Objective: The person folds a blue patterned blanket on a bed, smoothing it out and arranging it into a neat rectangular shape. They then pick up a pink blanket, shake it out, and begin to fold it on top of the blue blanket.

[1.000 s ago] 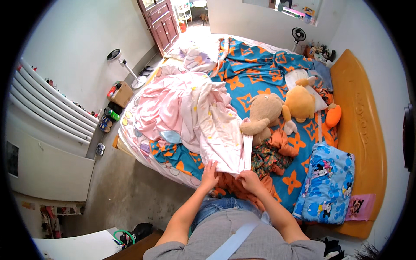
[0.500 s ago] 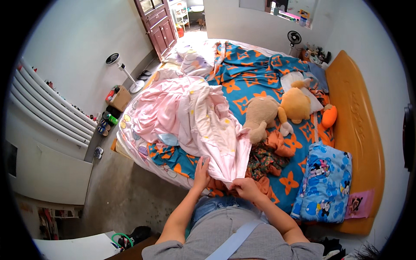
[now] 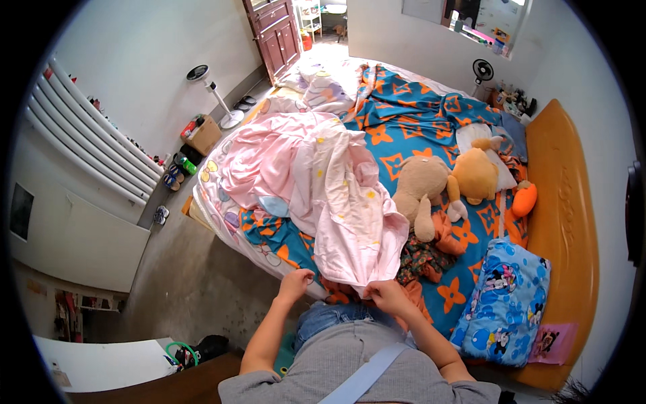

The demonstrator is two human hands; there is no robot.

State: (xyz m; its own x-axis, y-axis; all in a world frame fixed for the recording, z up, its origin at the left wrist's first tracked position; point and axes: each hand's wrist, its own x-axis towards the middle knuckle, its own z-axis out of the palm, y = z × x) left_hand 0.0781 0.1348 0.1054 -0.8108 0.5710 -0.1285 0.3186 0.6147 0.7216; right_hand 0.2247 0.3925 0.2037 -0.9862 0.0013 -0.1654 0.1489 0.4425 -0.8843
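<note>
A pink and cream quilt (image 3: 346,232) with small yellow prints lies bunched across the bed, its near end drawn toward me. My right hand (image 3: 388,297) pinches the quilt's near edge close to my waist. To the left of that edge is my left hand (image 3: 294,285), its fingers curled together at the bed's side; whether any cloth is between them is hidden. Under the quilt spreads a teal sheet (image 3: 377,163) with orange flower shapes. Just right of the quilt lie a crumpled dark floral cloth (image 3: 422,261) and a tan plush toy (image 3: 420,183).
Farther right are a yellow plush toy (image 3: 474,176), an orange plush toy (image 3: 525,200), a blue cartoon-print pillow (image 3: 503,303) and the wooden headboard (image 3: 562,249). A white standing fan (image 3: 219,97) and a cardboard box (image 3: 203,137) stand left of the bed, on the concrete floor (image 3: 195,289).
My left hand has come off the quilt's left side and moved left and slightly down. The right hand keeps its pinch, and the quilt's near end lies wider. The view has shifted.
</note>
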